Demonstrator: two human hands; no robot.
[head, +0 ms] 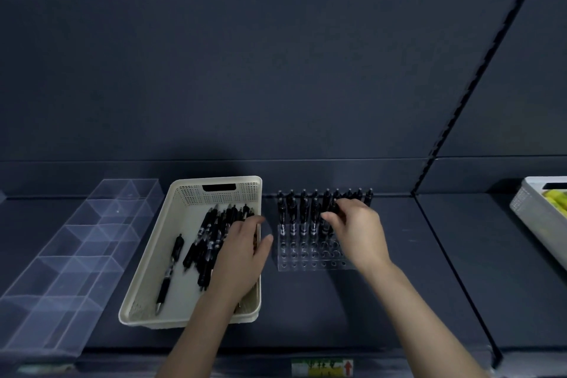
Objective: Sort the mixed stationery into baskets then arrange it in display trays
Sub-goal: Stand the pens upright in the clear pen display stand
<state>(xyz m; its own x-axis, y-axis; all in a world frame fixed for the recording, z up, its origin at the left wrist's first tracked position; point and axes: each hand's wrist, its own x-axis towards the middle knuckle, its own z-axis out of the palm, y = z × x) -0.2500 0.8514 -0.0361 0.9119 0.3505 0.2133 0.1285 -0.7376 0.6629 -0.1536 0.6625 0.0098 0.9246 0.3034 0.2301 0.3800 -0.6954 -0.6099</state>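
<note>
Cream mesh basket (190, 196); clear holed tray (306, 264); black pens (302, 209)

We see a dark shelf (368, 301), its slotted upright (478, 101), and a yellow-green label (322, 368) with a red arrow on the front edge.

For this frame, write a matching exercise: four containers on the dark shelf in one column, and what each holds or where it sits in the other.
1. cream perforated plastic basket
2. clear acrylic pen stand with holes
3. clear divided display tray
4. grey plastic basket

A. far right, yellow items inside
B. far left
C. holds loose black pens
D. holds upright black pens

Pairs: 1-C, 2-D, 3-B, 4-A.
</note>
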